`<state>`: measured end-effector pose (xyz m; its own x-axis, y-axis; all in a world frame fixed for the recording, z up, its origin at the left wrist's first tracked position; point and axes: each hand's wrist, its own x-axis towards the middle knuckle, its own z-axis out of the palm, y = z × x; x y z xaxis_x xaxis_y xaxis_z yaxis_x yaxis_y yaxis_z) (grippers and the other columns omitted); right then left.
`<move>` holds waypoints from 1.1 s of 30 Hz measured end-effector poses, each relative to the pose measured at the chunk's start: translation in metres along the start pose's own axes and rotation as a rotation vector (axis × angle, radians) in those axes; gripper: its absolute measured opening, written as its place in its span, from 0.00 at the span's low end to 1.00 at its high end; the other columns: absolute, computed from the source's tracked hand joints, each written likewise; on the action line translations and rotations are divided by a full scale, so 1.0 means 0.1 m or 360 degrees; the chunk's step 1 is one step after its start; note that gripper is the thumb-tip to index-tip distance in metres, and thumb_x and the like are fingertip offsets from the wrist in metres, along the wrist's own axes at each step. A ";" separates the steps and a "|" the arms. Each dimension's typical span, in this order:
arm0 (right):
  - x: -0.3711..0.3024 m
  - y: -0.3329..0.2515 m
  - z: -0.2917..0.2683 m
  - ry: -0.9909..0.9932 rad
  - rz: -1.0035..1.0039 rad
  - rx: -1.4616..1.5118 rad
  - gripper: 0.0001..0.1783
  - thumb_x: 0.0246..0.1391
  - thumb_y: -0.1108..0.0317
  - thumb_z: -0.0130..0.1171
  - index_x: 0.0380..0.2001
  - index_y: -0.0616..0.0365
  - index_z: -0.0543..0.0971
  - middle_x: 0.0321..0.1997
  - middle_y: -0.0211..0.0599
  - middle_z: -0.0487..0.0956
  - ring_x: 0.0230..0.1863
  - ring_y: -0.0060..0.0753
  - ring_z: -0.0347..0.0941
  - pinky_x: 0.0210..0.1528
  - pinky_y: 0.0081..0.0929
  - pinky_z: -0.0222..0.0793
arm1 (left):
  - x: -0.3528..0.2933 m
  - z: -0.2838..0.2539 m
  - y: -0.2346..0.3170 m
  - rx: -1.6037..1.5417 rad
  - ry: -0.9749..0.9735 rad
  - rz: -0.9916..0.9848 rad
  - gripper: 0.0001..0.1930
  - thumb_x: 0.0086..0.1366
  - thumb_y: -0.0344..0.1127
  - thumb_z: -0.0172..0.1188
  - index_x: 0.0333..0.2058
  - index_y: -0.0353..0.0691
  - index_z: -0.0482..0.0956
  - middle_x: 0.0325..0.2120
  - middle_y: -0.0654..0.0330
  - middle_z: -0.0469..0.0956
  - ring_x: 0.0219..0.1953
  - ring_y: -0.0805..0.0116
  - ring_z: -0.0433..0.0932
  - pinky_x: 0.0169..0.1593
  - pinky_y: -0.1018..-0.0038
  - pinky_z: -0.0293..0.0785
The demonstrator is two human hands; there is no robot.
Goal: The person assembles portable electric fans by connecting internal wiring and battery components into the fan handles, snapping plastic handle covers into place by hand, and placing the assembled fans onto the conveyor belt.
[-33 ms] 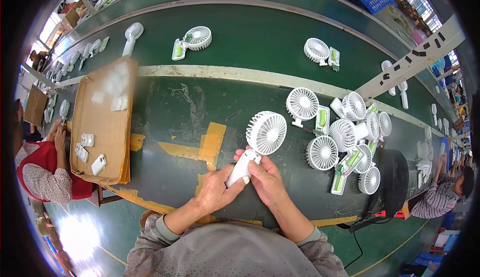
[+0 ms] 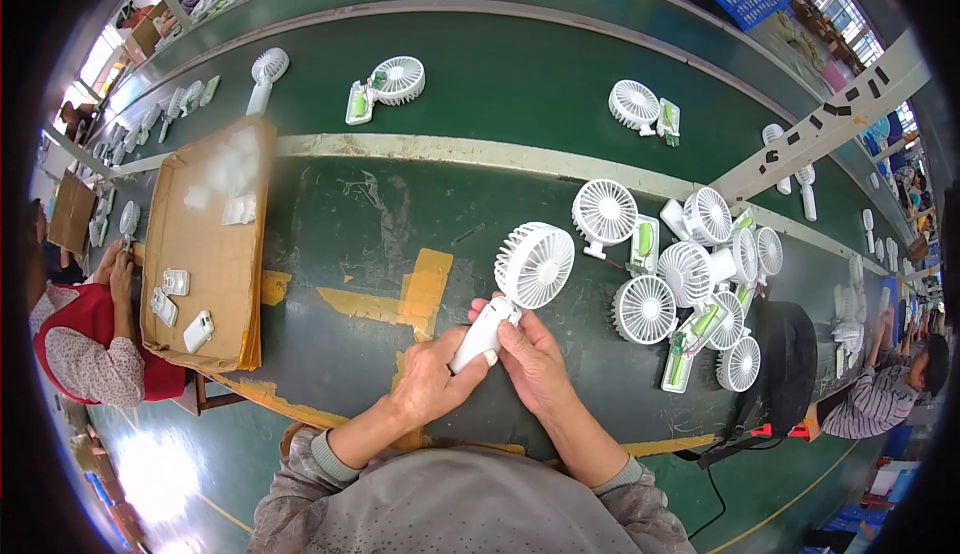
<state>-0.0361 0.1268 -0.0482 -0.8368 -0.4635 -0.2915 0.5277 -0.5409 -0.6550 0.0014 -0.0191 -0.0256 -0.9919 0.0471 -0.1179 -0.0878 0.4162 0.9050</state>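
A white handheld fan [image 2: 484,338] is held between my two hands, its round caged head pointing away from me above the work table. My left hand [image 2: 432,379] is closed around the lower end of the handle, thumb along its side. On the other side, my right hand [image 2: 537,362] grips the handle just below the head, thumb on its face and fingers behind. To the right lies a cluster of fans, some with opened handles showing a green battery [image 2: 645,237] and circuit boards. One fan [image 2: 644,308] of that cluster lies nearest my right hand.
A cardboard tray [image 2: 250,284] with small white casing parts stands at the left. Yellow tape [image 2: 425,289] marks the dark table. Beyond a pale rail [image 2: 430,147], more fans [image 2: 398,81] rest on the green belt. A black object [image 2: 790,359] sits at the right edge. Co-workers sit on both sides.
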 end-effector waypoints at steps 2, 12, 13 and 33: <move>0.05 0.07 -0.06 0.0097 -0.0080 -0.0218 0.21 0.60 0.65 0.45 0.54 0.62 0.62 0.56 0.46 0.66 0.57 0.38 0.63 0.60 0.35 0.57 | 0.13 -0.02 -0.04 0.0109 0.0295 0.0301 0.15 0.51 0.33 0.59 0.38 0.33 0.74 0.28 0.46 0.76 0.26 0.50 0.77 0.30 0.66 0.73; 0.09 0.12 -0.09 -0.0012 -0.0061 -0.0524 0.17 0.60 0.67 0.44 0.50 0.64 0.65 0.47 0.45 0.73 0.49 0.34 0.70 0.54 0.31 0.64 | 1.73 -0.48 0.03 0.1002 0.0951 0.1022 0.21 0.46 0.29 0.62 0.42 0.38 0.71 0.34 0.54 0.69 0.33 0.55 0.73 0.33 0.65 0.71; 0.09 0.13 -0.09 -0.0012 -0.0045 -0.0530 0.16 0.60 0.68 0.44 0.49 0.64 0.66 0.46 0.47 0.73 0.49 0.36 0.70 0.53 0.31 0.65 | 1.92 -0.51 0.03 0.1114 0.0964 0.1040 0.22 0.45 0.29 0.62 0.42 0.38 0.70 0.34 0.54 0.67 0.34 0.56 0.72 0.34 0.65 0.71; 0.11 0.13 -0.12 -0.0024 -0.0017 -0.0509 0.14 0.60 0.71 0.43 0.48 0.63 0.68 0.44 0.45 0.74 0.46 0.35 0.72 0.52 0.30 0.67 | 3.13 -1.24 -0.10 0.1091 0.0637 -0.0164 0.49 0.41 0.56 0.64 0.58 0.34 0.55 0.52 0.42 0.64 0.52 0.49 0.67 0.54 0.62 0.64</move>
<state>-0.0400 0.1232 -0.0685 -0.8385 -0.4706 -0.2746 0.4443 -0.2986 -0.8447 -0.3198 -0.1209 -0.0206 -0.9509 -0.2972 0.0863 -0.2336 0.8724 0.4293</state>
